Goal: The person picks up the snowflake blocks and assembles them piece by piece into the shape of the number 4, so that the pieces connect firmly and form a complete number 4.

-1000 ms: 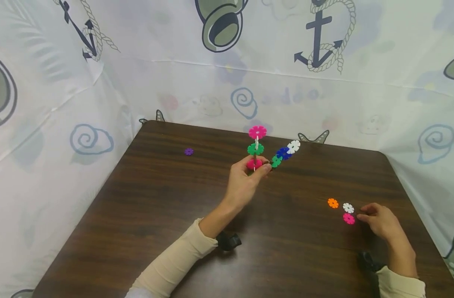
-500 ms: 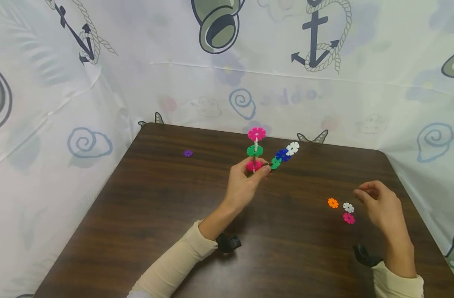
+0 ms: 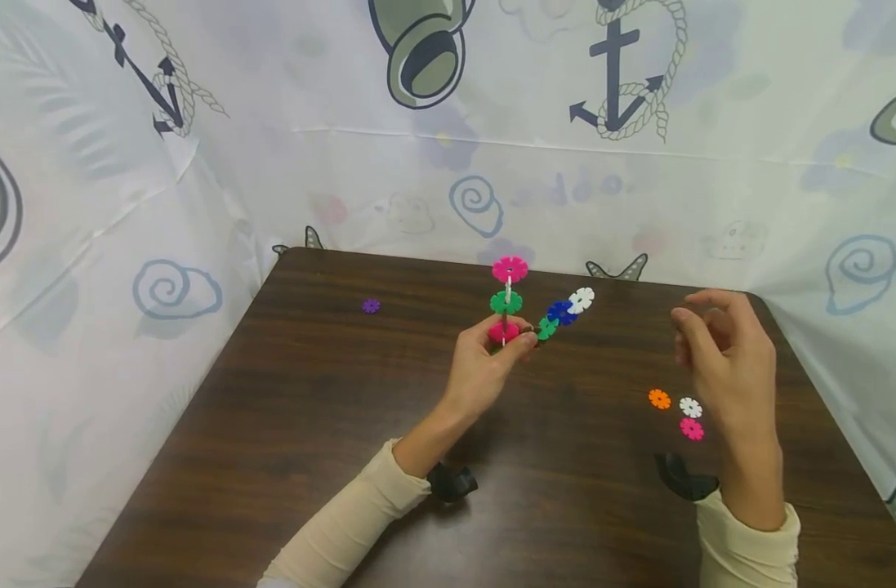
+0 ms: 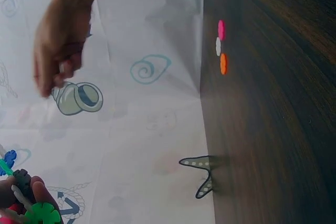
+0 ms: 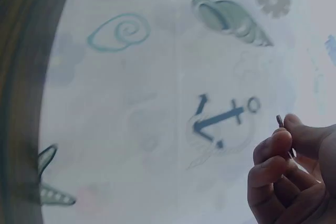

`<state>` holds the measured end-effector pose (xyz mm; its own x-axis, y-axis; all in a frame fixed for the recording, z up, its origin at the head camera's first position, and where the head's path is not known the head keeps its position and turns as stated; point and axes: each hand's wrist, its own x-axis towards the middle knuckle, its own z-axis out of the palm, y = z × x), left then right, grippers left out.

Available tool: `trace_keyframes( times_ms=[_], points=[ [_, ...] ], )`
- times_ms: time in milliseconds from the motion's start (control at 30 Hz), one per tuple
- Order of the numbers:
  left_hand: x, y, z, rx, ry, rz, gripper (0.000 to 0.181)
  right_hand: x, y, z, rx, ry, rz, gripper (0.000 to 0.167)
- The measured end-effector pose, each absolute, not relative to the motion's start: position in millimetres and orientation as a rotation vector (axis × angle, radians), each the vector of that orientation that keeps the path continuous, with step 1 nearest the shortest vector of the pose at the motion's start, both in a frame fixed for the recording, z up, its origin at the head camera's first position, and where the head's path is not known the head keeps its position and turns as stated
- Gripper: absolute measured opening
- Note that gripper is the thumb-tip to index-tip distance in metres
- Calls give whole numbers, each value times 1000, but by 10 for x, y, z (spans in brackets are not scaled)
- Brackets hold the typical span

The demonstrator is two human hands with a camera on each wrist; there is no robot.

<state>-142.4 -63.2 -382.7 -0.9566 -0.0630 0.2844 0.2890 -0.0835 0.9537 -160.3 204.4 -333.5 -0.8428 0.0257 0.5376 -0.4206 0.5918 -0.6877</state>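
Over far half of table (image 3: 330,441): gripping flower-disc assembly (image 3: 506,302) near its junction with curled fingers of left hand (image 3: 477,371), presumably to free both branches. Over table's right side: pinching thin piece (image 5: 280,121) in fingers of right hand (image 3: 734,359), likely exposing its edge.

Fingers (image 4: 46,194) gripping linked discs (image 4: 42,214), blurred right hand (image 4: 62,51), three discs (image 4: 218,46) on dark table (image 4: 273,129)

Smooth plastic discs (image 3: 659,398), glossy wood-grain tabletop (image 3: 308,449), matt cloth backdrop (image 3: 345,73)
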Motion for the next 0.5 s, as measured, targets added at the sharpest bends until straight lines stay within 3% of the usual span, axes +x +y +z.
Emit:
trace_keyframes(
  times_ms=[500],
  points=[
    [-1421,-605,-3847,-324,-2000,-2147,14,-1560,1614,-3153,569,-2050,1291,31]
  ],
)
